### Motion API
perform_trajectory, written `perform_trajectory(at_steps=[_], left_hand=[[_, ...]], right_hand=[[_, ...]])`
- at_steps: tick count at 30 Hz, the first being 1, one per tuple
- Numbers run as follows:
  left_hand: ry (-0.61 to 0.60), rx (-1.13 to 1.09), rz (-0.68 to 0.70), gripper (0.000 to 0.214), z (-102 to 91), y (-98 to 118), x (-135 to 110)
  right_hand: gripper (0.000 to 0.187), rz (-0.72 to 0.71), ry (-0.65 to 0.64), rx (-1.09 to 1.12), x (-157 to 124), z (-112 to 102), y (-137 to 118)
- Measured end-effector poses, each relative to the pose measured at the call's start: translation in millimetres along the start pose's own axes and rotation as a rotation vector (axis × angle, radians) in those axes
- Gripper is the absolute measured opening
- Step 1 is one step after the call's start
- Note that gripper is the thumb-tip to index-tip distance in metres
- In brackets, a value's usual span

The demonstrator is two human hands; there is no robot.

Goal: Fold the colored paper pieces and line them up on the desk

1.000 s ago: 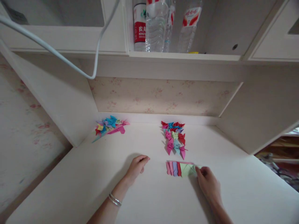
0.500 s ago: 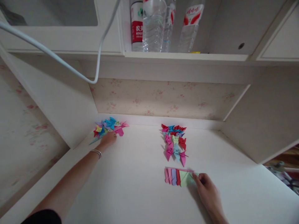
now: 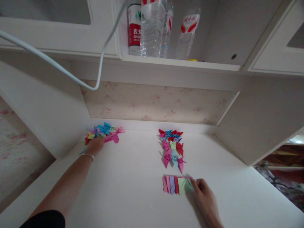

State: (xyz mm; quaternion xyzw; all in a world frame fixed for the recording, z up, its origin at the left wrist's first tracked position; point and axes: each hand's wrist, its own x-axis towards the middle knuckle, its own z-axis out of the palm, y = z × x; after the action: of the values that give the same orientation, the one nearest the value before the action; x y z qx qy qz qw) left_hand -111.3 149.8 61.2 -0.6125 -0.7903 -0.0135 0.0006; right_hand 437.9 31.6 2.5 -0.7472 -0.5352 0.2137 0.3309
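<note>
At the far left of the desk, my left hand (image 3: 95,145) reaches to the near side of a pile of colourful origami cranes (image 3: 104,127). Its fingertips are hidden, so I cannot see if it grips one. A pink crane (image 3: 114,138) lies just right of it. My right hand (image 3: 205,198) is closed in a pinch at the right end of a row of flat folded papers. In that row are pink, purple and red pieces (image 3: 172,185) and a wider light green folded paper (image 3: 182,186) beside my fingertips. Beyond it, more cranes (image 3: 173,145) form rows.
A white desk (image 3: 133,177) lies under both hands, with side panels left and right. Overhead, an open shelf (image 3: 180,63) holds several plastic bottles (image 3: 152,34). A white cable (image 3: 57,66) hangs in front at upper left.
The whole view has shifted slightly left. My left hand has moved a little left along the crane pile, away from the pink crane. My right hand keeps its pinch at the paper row.
</note>
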Motion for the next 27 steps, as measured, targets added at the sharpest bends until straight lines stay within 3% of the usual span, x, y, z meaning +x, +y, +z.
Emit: perform_trajectory(at_steps=[8, 13, 17, 20, 23, 27], left_hand=[[0.104, -0.031, -0.019, 0.039, -0.9, 4.0, -8.8], [0.174, -0.213, -0.008, 0.037, -16.5, 5.7, -23.2], [0.191, -0.418, 0.002, 0.031, -22.1, 15.5, -49.1], [0.194, -0.727, -0.01, 0.027, -18.6, 34.4, -82.9], [0.133, -1.387, -0.065, 0.021, -13.5, 61.7, -122.9], [-0.009, -1.749, -0.027, 0.027, -9.6, 104.5, -167.9]], right_hand=[[0.05, -0.002, -0.004, -0.008, -0.8, 0.7, 0.6], [0.049, -0.036, 0.002, -0.003, -0.9, 1.4, 2.5], [0.049, -0.043, 0.023, 0.046, -1.3, 0.3, 3.8], [0.05, -0.043, 0.041, 0.079, -2.1, -1.1, 4.8], [0.049, -0.036, 0.065, 0.093, -4.7, -2.1, 5.5], [0.048, -0.05, 0.063, 0.127, -11.5, -4.4, 4.5]])
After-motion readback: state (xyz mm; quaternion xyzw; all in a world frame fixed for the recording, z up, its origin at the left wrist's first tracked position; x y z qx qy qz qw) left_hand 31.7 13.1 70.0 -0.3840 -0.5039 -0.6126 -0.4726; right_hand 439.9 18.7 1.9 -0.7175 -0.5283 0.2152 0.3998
